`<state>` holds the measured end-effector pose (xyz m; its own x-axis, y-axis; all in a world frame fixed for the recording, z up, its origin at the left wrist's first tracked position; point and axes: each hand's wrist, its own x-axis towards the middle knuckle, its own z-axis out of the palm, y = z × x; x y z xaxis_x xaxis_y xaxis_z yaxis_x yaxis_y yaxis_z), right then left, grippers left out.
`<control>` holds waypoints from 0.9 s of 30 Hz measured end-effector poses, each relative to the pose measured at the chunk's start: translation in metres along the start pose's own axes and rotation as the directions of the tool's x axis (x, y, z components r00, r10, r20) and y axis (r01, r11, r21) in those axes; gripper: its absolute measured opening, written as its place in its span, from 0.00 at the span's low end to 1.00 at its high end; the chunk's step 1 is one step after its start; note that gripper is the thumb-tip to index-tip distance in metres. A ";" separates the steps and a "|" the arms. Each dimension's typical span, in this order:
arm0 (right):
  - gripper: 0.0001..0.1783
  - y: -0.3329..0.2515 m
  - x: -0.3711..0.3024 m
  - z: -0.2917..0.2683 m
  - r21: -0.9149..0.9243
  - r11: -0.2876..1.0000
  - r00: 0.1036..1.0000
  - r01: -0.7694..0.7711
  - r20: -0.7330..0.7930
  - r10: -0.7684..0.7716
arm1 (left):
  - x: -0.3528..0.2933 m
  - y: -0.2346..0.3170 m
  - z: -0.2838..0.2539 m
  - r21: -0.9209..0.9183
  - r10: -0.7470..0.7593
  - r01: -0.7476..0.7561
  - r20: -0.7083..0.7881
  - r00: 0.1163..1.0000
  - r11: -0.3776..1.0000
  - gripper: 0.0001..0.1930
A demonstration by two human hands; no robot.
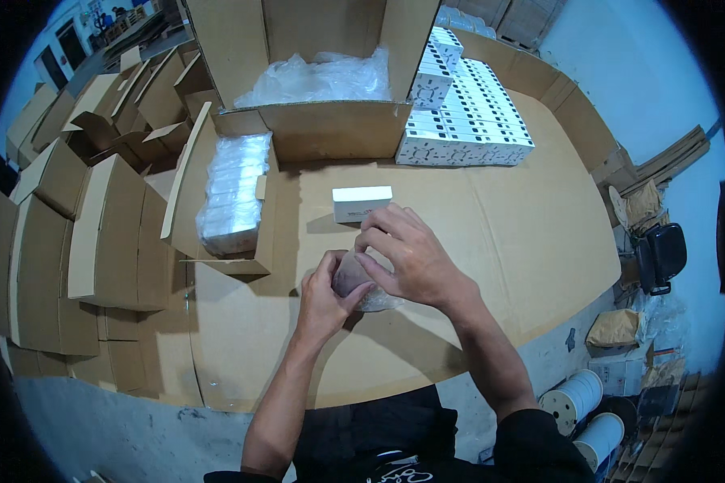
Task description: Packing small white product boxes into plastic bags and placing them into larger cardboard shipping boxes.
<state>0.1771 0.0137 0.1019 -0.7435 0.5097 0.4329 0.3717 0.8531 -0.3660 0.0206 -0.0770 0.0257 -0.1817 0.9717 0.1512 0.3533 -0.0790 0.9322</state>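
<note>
Centrally, the left hand (324,296) grips a translucent plastic-wrapped item (376,302) over the counter (459,217). The right hand (407,253) curls its fingers at the item's upper side; whether it pinches cannot be told. A white box (362,204) lies just beyond the hands, right of an open carton (188,177).

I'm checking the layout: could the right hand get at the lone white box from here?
Likely yes: the right hand is close to the lone white box, with nothing visible blocking it, though it is busy over plastic wrapping.
</note>
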 end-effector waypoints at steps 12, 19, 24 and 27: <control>0.17 0.000 0.007 -0.008 0.310 0.901 0.952 -0.302 0.148 0.268 | -0.001 -0.006 0.003 -0.049 -0.012 0.009 -0.069 0.998 0.999 0.24; 0.14 0.016 0.012 -0.021 0.219 0.925 0.885 -0.311 0.421 0.198 | 0.000 -0.005 0.001 -0.073 -0.040 0.038 -0.023 0.999 0.997 0.27; 0.15 0.021 0.017 -0.026 0.405 0.893 0.922 -0.197 0.385 0.029 | 0.001 -0.001 -0.002 -0.007 -0.063 0.064 0.047 0.997 0.998 0.33; 0.15 0.021 0.023 -0.032 0.402 0.896 0.906 -0.186 0.422 -0.001 | 0.000 -0.003 -0.002 -0.083 -0.033 0.036 0.042 0.999 0.996 0.33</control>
<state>0.1859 0.0466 0.1304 -0.9090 0.4144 0.0449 0.2484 0.6250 -0.7400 0.0175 -0.0771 0.0235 -0.1547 0.9822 0.1066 0.2686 -0.0620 0.9612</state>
